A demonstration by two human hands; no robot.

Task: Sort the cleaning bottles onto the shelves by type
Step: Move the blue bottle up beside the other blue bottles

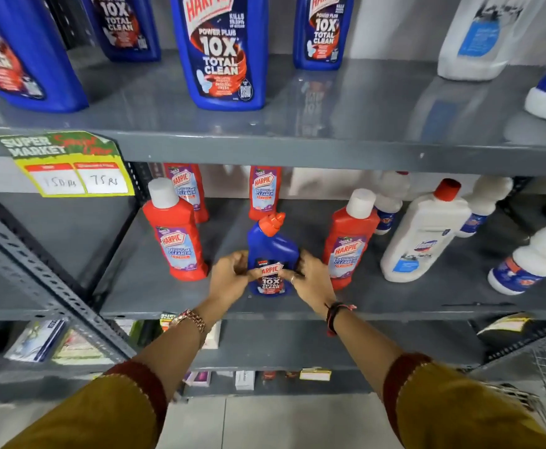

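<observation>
Arms reach forward and slightly down from mustard sleeves with dark red cuffs, both hands meeting at one blue bottle on the middle shelf. The left hand curls around the bottle's left side, fingers bent and pressed against the plastic, thumb across the label. The right hand mirrors it on the right side, fingers wrapped close together on the bottle, a ring on one of them. A gold watch sits on the left wrist and a dark thread band on the right.

The blue bottle stands upright between the palms, its orange cap above the fingertips; whether its base rests on the shelf cannot be told.

Four red bottles share that shelf: one just left of the left fingers, one just right of the right fingers, and two behind the fingertips at the back. Further right of the right hand, five white bottles, the largest with a red cap.

On the shelf above the hands stand four large blue bottles and two white ones. A yellow price tag hangs above and left of the left hand.
</observation>
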